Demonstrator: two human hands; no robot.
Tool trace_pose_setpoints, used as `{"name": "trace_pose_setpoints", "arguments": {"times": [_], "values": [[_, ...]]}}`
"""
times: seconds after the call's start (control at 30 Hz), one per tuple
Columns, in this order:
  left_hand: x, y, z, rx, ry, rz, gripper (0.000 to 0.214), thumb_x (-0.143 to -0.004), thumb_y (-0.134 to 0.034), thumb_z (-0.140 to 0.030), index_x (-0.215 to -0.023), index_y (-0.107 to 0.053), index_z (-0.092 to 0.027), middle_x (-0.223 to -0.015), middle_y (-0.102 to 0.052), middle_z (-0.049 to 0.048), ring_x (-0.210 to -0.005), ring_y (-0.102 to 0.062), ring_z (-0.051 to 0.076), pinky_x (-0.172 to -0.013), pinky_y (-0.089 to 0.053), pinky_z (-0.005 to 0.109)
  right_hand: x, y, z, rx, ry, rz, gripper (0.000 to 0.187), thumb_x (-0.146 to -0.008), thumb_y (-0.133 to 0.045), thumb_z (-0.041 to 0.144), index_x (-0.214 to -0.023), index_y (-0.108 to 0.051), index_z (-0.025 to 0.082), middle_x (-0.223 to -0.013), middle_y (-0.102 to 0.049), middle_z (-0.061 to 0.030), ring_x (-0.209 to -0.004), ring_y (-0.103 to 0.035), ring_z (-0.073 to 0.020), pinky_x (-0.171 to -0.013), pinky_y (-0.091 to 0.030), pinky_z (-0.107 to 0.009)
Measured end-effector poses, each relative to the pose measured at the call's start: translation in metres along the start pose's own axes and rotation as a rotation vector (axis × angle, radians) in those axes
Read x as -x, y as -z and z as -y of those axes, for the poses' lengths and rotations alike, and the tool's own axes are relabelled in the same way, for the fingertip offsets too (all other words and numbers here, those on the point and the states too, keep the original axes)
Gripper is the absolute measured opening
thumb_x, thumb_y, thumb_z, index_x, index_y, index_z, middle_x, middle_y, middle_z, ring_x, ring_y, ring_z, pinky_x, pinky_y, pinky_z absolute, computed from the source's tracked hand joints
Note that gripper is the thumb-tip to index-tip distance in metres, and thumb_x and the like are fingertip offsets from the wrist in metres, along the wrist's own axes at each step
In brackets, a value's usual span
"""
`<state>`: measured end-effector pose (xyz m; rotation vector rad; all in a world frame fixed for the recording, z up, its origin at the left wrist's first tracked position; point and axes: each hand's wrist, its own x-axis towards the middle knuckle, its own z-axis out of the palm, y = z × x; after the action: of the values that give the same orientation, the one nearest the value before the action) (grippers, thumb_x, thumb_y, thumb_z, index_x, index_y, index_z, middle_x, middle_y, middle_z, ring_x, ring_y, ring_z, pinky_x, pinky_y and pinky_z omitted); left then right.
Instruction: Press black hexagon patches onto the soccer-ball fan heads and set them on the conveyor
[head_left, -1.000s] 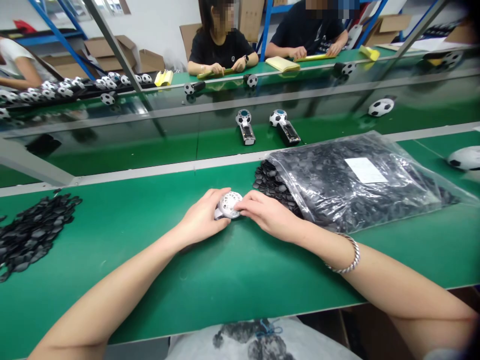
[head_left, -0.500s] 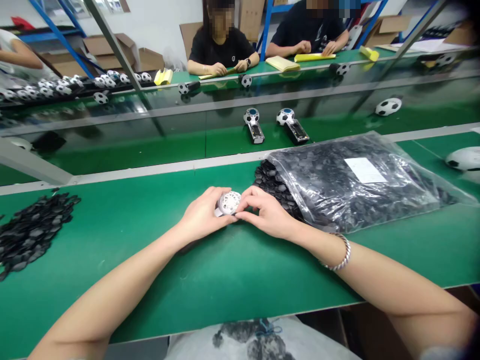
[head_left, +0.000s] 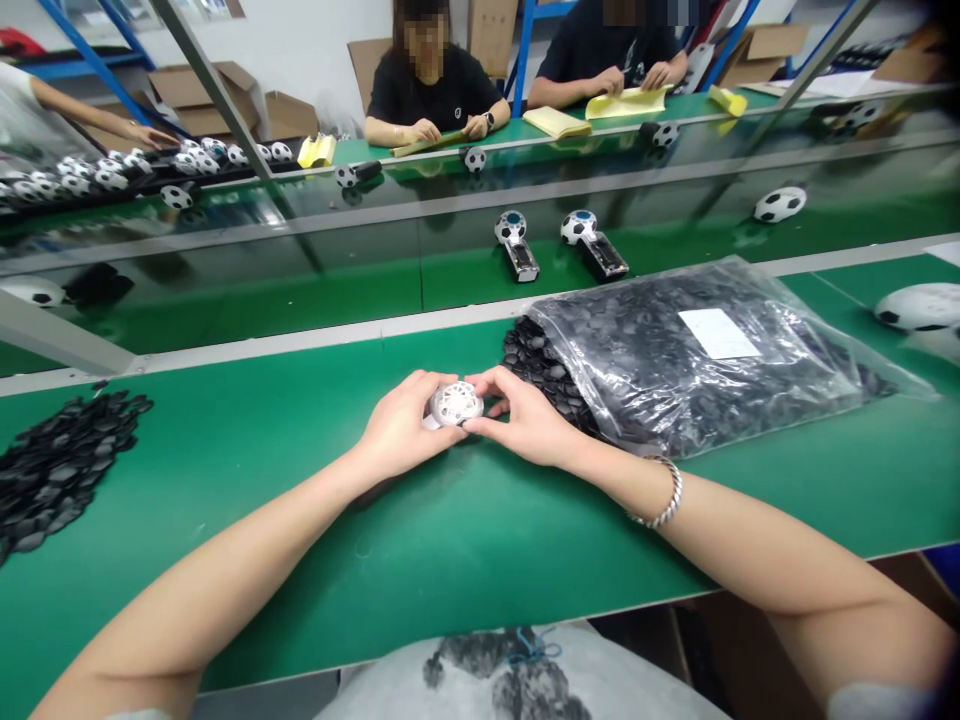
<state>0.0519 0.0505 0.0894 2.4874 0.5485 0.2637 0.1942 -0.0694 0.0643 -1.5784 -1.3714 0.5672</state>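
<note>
Between my two hands is a small white round shell (head_left: 458, 402) with an openwork pattern of holes on its top face. My left hand (head_left: 409, 420) wraps its left side, thumb along the near edge and fingers on the far edge. My right hand (head_left: 525, 418) grips its right edge with thumb and forefinger. The shell's underside is hidden. Right of my hands, small flat black pieces (head_left: 540, 365) spill from the mouth of a clear plastic bag (head_left: 645, 345) filled with the same pieces.
A heap of black pieces (head_left: 67, 460) lies at the left. Beyond the table's rail, two football-patterned devices (head_left: 517, 245) lie on the green belt (head_left: 337, 295). A white-and-black ball shape (head_left: 919, 306) sits at the right. Across the belt, co-workers handle yellow sheets (head_left: 626, 103).
My right thumb and forefinger have moved from the shell's top to its right edge and spread wider. At the far left, a co-worker's arm now reaches over the row of balls.
</note>
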Motion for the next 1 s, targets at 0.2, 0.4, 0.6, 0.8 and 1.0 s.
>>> {"name": "trace_pose_setpoints", "arguments": {"times": [0.2,0.4,0.6,0.8,1.0], "values": [[0.000,-0.004,0.006,0.055,0.035,0.012,0.055,-0.064,-0.067,-0.040,-0.113,-0.048,-0.023,-0.104,-0.054,0.0027,-0.080,-0.057,0.018,-0.069,-0.047,0.030,0.005,-0.001,0.004,0.502,0.435,0.006,0.016,-0.086,-0.048,0.024,-0.097,-0.060,0.023,-0.092,-0.061,-0.0043,-0.083,-0.052,-0.0171,-0.070,-0.041,-0.031],[0.000,-0.004,0.009,0.107,0.064,0.028,0.060,-0.061,-0.070,-0.035,-0.116,-0.046,-0.024,-0.107,-0.054,0.0022,-0.078,-0.057,0.017,-0.069,-0.048,0.030,0.010,0.002,0.004,0.548,0.513,0.016,0.018,-0.089,-0.043,0.022,-0.088,-0.061,0.018,-0.080,-0.064,-0.0051,-0.073,-0.054,-0.0161,-0.065,-0.041,-0.030],[0.001,-0.004,0.008,0.097,0.065,0.027,0.060,-0.062,-0.070,-0.035,-0.116,-0.046,-0.026,-0.110,-0.053,0.0019,-0.080,-0.056,0.017,-0.070,-0.048,0.030,0.010,0.009,0.010,0.224,0.264,0.017,0.011,-0.084,-0.051,0.017,-0.088,-0.061,0.018,-0.084,-0.062,-0.0044,-0.077,-0.057,-0.0138,-0.071,-0.046,-0.027],[0.001,-0.003,0.006,0.079,0.076,0.026,0.060,-0.062,-0.070,-0.037,-0.116,-0.047,-0.026,-0.108,-0.053,0.0015,-0.079,-0.056,0.017,-0.067,-0.047,0.029,0.010,0.003,0.012,0.087,0.115,0.006,0.003,-0.079,-0.059,0.018,-0.079,-0.062,0.019,-0.081,-0.054,-0.0026,-0.075,-0.052,-0.0131,-0.066,-0.043,-0.026],[0.001,-0.001,0.003,0.087,0.080,0.017,0.059,-0.064,-0.068,-0.043,-0.116,-0.049,-0.025,-0.104,-0.054,0.0026,-0.077,-0.056,0.017,-0.068,-0.047,0.030,0.007,-0.004,0.003,-0.042,0.022,-0.034,0.003,-0.076,-0.061,0.021,-0.076,-0.061,0.018,-0.078,-0.048,-0.0006,-0.066,-0.048,-0.0105,-0.059,-0.041,-0.025]]}}
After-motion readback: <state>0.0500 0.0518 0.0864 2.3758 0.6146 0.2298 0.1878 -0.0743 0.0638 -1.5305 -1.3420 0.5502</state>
